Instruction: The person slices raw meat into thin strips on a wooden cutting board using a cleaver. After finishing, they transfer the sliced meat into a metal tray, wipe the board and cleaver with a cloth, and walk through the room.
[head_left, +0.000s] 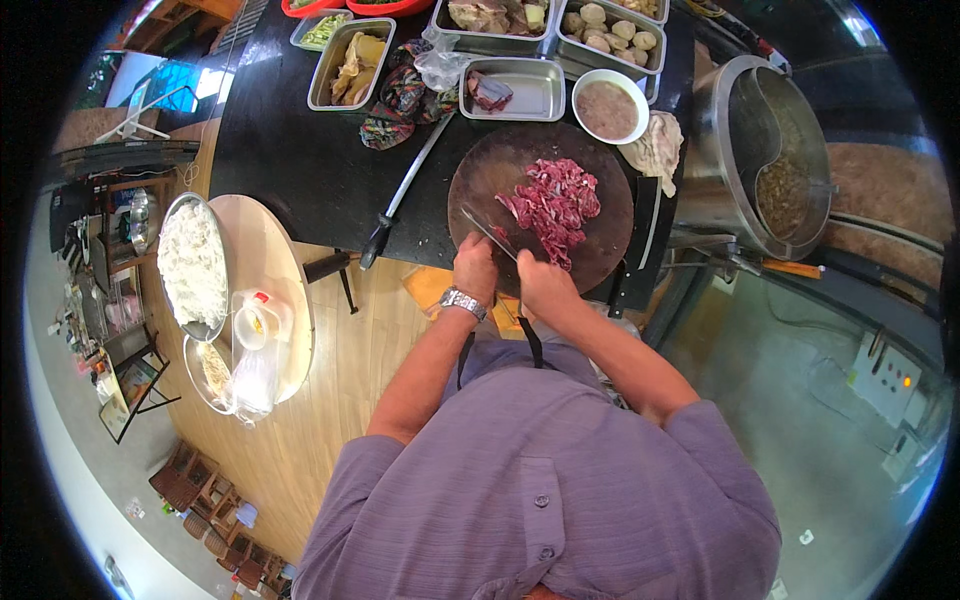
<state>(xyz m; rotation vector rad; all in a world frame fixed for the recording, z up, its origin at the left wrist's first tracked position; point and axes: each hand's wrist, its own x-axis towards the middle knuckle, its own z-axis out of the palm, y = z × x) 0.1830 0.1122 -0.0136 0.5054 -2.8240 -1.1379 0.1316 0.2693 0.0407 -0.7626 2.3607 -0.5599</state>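
A round wooden chopping board (469, 172) bears a heap of sliced raw red meat (559, 202). My right hand (546, 282) grips a knife (487, 231) by its handle at the board's near edge. The blade slants away to the left, over the wood. Beside it, my left hand (474, 262) rests low on the board, its fingertips near the blade and a small scrap of red meat. Whether those fingers pinch anything is hidden. A second, dark-bladed knife (637, 240) with a riveted black handle lies right of the board.
A sharpening steel (409, 180) and a patterned cloth (390, 120) lie left of the board. Behind it stand a metal tray (529, 90) with one meat piece and a white bowl (639, 96). At right is a large divided pot (731, 150); at left, a tray of white noodles (191, 262).
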